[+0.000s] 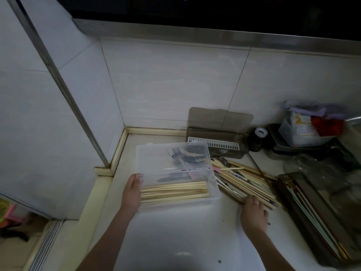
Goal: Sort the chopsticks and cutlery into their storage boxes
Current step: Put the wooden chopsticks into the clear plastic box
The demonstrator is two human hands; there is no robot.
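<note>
A clear plastic storage box (214, 194) stands open on the white counter, its lid (156, 153) tipped up at the back. Inside lie a layer of pale wooden chopsticks (173, 192) and some dark cutlery behind them. My left hand (132, 190) grips the box's left end. To the right a loose pile of wooden chopsticks (248, 180) spreads over the counter with a fork (222, 161) among them. My right hand (254, 212) rests on the near end of that pile, fingers curled over several chopsticks.
A smoky brown box (216, 133) with a white slotted insert stands open against the back wall. A dark tray (312, 216) with long chopsticks lies at the right. Jars, glassware and containers (304, 130) crowd the back right corner. The counter's edge drops off at the left.
</note>
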